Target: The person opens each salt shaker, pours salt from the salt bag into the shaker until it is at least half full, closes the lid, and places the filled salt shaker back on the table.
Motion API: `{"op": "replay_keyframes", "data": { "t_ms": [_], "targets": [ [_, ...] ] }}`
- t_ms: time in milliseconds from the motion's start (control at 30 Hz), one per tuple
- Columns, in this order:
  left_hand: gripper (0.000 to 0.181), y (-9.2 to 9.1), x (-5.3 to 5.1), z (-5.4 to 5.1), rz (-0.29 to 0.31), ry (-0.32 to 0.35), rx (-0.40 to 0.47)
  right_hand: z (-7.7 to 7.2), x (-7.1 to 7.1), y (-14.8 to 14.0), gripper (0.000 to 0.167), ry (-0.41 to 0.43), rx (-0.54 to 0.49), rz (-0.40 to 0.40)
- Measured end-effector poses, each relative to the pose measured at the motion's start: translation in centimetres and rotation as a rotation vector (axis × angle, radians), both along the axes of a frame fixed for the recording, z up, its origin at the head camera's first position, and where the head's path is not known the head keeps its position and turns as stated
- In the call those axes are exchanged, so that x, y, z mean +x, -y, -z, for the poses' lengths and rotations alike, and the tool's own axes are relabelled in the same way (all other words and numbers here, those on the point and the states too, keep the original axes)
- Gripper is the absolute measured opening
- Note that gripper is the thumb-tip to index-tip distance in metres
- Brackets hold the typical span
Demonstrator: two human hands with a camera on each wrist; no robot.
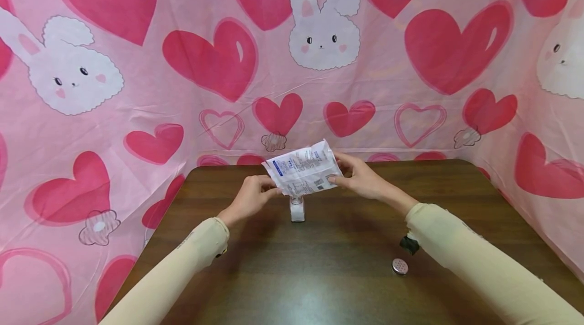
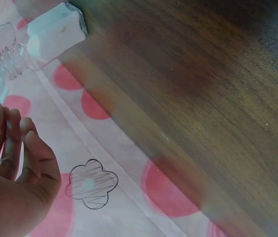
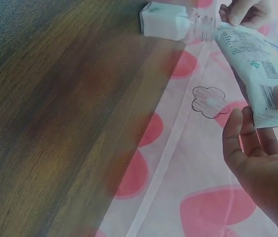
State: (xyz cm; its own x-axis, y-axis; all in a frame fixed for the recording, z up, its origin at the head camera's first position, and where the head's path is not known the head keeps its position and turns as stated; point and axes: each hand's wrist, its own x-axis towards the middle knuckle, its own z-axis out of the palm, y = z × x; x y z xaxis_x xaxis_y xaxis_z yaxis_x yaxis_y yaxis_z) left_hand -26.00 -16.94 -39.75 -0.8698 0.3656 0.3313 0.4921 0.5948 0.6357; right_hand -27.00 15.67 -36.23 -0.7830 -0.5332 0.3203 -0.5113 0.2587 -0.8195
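Note:
A white printed packet (image 1: 303,170) is held tilted between both hands, its lower left corner at the mouth of a small clear glass shaker bottle (image 1: 297,211). White contents fill most of the bottle's body, and its threaded neck (image 3: 204,28) is bare. My left hand (image 1: 252,195) pinches the packet's corner beside the neck. At the packet's raised end, my right hand (image 1: 362,179) grips it with the thumb on the printed face and the fingers behind. Whether anything is flowing from the packet cannot be seen.
A round metal lid with holes (image 1: 400,266) lies on the dark wooden table (image 1: 292,274), near the right forearm. Behind and beside the table hangs a pink cloth (image 1: 274,81) with hearts and rabbits. Tiny white specks dot the tabletop in the wrist views.

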Motion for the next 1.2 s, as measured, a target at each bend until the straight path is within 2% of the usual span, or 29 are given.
{"op": "replay_keyframes", "data": {
  "t_ms": [333, 767, 1200],
  "targets": [
    [0.012, 0.1, -0.1, 0.0, 0.024, -0.02, 0.009, 0.2, 0.1, -0.1, 0.063, 0.006, 0.012, 0.014],
    [0.005, 0.0, -0.1, -0.1, 0.015, -0.06, 0.017, 0.6, 0.0, -0.4, 0.066, 0.029, 0.011, 0.015],
    [0.004, -0.3, 0.0, -0.1, 0.013, -0.067, 0.013, 1.7, 0.4, -1.0, 0.06, 0.083, -0.007, 0.014]
  ]
}}
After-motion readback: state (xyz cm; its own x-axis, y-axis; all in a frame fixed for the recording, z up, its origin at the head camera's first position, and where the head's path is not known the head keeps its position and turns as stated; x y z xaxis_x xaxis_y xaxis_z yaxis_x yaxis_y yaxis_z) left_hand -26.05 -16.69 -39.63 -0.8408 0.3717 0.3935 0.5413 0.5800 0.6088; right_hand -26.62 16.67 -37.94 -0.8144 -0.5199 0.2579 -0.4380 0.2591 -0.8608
